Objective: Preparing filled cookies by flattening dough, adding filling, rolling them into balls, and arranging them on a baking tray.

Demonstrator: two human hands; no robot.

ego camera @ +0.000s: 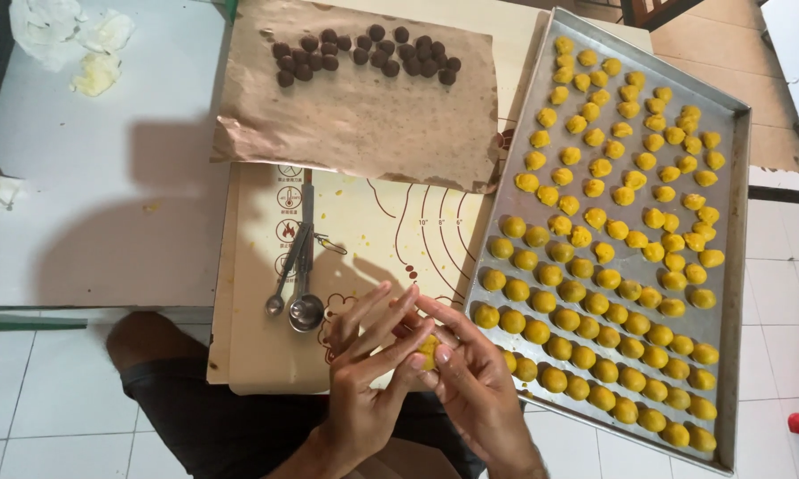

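Observation:
My left hand (364,368) and my right hand (475,377) meet just in front of me, over the near edge of a beige baking mat (391,231). Between their fingertips sits a small yellow dough ball (429,350), pinched from both sides. To the right lies a large metal tray (736,231) filled with rows of several yellow dough balls (595,293). At the far side, brown parchment paper (364,124) carries several dark brown filling balls (364,51).
Metal measuring spoons (297,284) lie on the mat left of my hands. Crumpled white wrappers and a pale dough scrap (76,44) rest on the white table at far left. Tiled floor and my knee in dark shorts show below.

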